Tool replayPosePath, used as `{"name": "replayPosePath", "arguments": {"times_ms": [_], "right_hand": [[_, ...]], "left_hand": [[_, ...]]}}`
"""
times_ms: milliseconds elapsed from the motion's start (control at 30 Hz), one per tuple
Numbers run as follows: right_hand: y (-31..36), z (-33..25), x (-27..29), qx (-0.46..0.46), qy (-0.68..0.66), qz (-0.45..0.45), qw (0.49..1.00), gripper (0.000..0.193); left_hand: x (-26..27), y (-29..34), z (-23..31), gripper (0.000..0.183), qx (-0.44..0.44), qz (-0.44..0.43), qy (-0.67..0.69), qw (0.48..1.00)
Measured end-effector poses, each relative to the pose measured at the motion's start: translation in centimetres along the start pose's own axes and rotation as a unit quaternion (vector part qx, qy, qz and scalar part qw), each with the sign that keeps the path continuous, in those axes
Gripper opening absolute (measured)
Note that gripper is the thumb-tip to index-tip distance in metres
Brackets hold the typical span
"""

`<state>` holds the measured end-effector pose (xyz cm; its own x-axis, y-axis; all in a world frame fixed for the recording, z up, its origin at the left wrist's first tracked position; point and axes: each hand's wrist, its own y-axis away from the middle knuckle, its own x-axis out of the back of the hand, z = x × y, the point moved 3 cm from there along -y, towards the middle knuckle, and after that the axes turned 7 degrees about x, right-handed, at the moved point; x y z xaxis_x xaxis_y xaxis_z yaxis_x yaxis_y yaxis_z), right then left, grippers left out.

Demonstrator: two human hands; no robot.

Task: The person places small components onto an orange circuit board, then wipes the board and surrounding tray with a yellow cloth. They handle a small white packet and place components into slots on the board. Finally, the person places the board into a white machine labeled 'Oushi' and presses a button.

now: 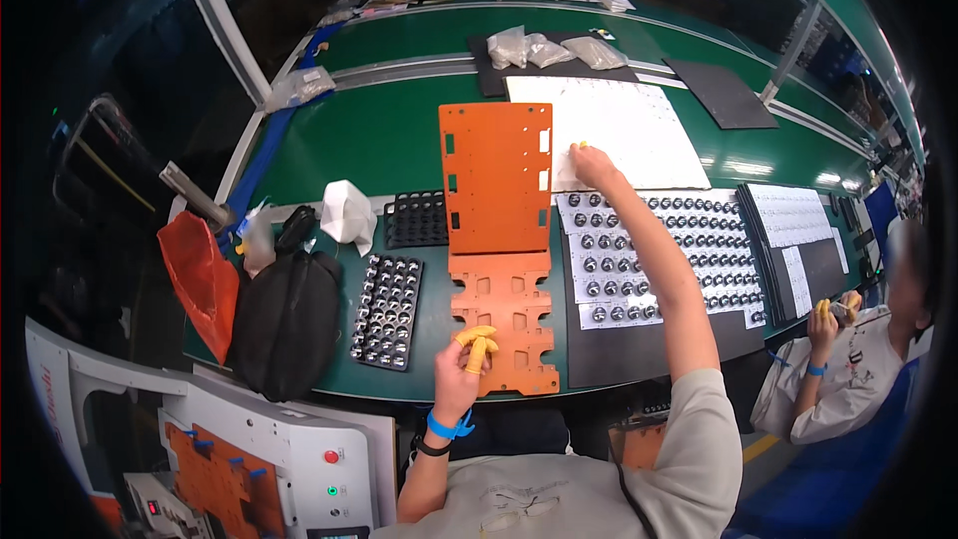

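My left hand (467, 359), with yellow finger cots and a blue wrist strap, hovers by the near left side of an orange slotted base plate (509, 314). Its fingers are curled together; whatever they hold is hidden. From the far edge of this plate stands an orange hinged lid (496, 180), raised upright. My right hand (594, 168) reaches far forward over the left part of a white sheet (639, 125) marked with small dots. Its fingers are pinched, and anything between them is too small to name.
Right of the fixture lie white panels (644, 311) carrying rows of black-rimmed round parts. To the left are a tray of shiny round parts (387, 314), a black grid tray (417, 220) and a black bag (284, 324). A co-worker (838, 369) sits at the right.
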<state>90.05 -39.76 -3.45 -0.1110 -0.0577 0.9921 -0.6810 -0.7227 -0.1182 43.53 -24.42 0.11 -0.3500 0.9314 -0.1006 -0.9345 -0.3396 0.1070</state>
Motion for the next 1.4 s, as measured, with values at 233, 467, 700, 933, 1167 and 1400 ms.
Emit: {"name": "replayPosePath", "arguments": {"times_ms": [233,467,700,933,1167,1400], "right_hand": [[-0.5,0.3,0.1,-0.014,0.005,-0.044,0.999,0.024],[-1.3,-1.2,1.4,-0.043,0.041,-0.056,0.997,0.027],[-1.5,-1.2,2.5,-0.108,0.038,0.020,0.993,0.027],[-0.6,2.3,1.3,-0.112,0.006,0.112,0.987,0.020],[-1.3,2.7,1.2,-0.117,0.006,0.089,0.989,0.014],[0.8,1.9,1.3,-0.091,0.015,0.147,0.985,0.016]], "left_hand": [[-0.1,-0.1,-0.4,0.022,-0.002,-0.022,-0.014,1.000],[0.0,-0.3,-1.0,0.021,-0.020,-0.016,-0.002,1.000],[0.0,-0.2,-0.7,0.022,-0.004,-0.017,-0.016,1.000],[0.0,-0.3,-0.5,0.021,-0.021,-0.016,-0.010,1.000],[0.0,-0.3,-0.7,0.020,-0.031,-0.006,0.001,1.000],[0.1,-0.3,-0.6,0.022,-0.002,-0.035,-0.008,0.999]]}}
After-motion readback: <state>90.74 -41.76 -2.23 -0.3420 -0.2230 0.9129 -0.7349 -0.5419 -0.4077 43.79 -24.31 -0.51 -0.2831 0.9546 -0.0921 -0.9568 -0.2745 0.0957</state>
